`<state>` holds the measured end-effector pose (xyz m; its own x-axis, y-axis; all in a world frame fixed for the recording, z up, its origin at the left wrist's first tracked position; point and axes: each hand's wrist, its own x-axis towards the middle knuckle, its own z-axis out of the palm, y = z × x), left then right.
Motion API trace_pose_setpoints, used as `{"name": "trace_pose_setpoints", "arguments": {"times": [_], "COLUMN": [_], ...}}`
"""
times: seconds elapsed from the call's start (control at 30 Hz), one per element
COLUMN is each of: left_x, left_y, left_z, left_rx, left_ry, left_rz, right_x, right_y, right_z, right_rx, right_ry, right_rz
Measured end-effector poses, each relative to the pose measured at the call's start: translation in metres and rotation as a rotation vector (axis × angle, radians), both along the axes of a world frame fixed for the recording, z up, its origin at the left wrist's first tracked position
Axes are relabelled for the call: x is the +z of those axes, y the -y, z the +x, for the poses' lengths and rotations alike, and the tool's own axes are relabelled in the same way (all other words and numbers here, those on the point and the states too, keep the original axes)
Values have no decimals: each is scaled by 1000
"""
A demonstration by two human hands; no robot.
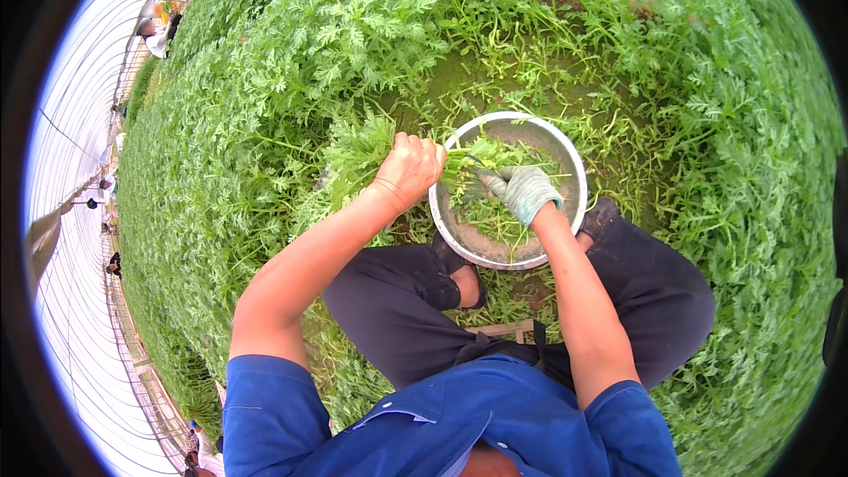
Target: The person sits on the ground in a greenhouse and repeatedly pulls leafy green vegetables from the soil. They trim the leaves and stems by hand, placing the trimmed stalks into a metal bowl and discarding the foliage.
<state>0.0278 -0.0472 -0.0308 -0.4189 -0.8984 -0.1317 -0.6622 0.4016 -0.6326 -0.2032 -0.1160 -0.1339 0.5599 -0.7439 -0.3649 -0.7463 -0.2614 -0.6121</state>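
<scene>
My bare left hand (411,164) is closed round a bunch of leafy green plants (361,146), with the leaves to the left and the stems pointing right over the rim of a round metal basin (442,225). Over the basin, my right hand (527,191) wears a pale green-grey knit glove, its fingertips at the stem ends. Thin dark pieces show by those fingertips; what they are, I cannot tell. Loose leaves and stems (500,218) lie in the basin, which sits between my feet.
Dense leafy plants (265,112) surround me, with bare soil and cut stems (616,132) beyond the basin. Part of a wooden seat or frame (500,329) shows between my legs. At the far left, other people (156,36) are under the arched greenhouse cover (73,112).
</scene>
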Motion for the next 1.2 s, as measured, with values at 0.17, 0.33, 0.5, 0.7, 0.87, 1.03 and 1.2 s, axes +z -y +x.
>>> {"name": "trace_pose_setpoints", "arguments": {"times": [0.17, 0.33, 0.5, 0.7, 0.87, 1.03, 1.2], "left_x": [21, 28, 34, 47, 61, 64, 79], "left_y": [-2, -1, -1, -6, -11, -11, -13], "left_z": [1, 17, 12, -1, 14, 10, 5], "left_rx": [-125, -142, -195, -329, -261, -271, -271], "left_ry": [-56, -72, -70, -42, -100, -91, -149], "left_rz": [-114, -166, -111, -150, -173, -168, -177], "right_x": [-39, -41, 14, -8, -24, 26, 16], "right_y": [13, 34, 40, 37, 51, 60, 37], "right_z": [-25, -66, -45, -15, -63, -41, -19], "right_rx": [-94, -277, -244, 104, -115, -87, -37], "right_ry": [-490, -333, 313, -410, -462, 106, -362], "right_rz": [118, 164, 371, 124, 212, 230, 63]}}
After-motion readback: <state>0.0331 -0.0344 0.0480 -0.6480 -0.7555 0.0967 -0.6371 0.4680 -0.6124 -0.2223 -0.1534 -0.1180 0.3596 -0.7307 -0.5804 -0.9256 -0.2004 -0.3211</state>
